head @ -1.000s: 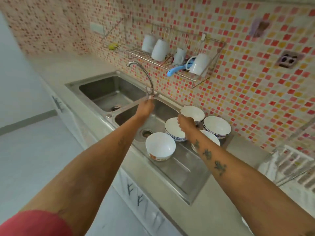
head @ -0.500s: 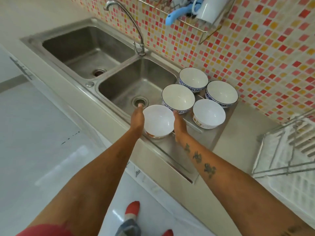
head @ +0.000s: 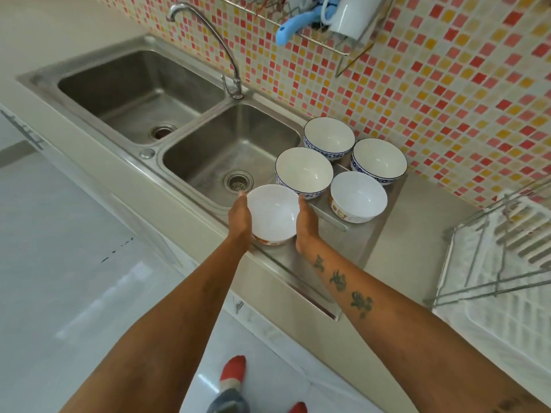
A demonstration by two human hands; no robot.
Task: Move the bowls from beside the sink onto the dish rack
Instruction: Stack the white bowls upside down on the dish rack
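Observation:
Several white bowls stand on the steel drainboard [head: 354, 248] right of the sink. The nearest bowl [head: 272, 211], white with an orange pattern low on its side, sits between my palms. My left hand [head: 240, 217] presses its left side and my right hand [head: 305, 222] its right side. Behind it stand a blue-rimmed bowl [head: 304, 171], a second orange-patterned bowl [head: 357, 196], and two more blue-patterned bowls [head: 329, 138] [head: 379, 160] near the wall. The white dish rack [head: 507, 263] with its wire frame is at the far right.
A double steel sink [head: 143, 93] with a curved tap [head: 205, 34] lies left of the bowls. A wire wall shelf [head: 351, 52] above holds white mugs and a blue-handled utensil [head: 293, 25]. The counter edge runs diagonally; floor and my feet are below.
My left hand came back from the tap and my right hand off the farther bowls; both have closed in around the nearest bowl. The view tilted down and nearer.

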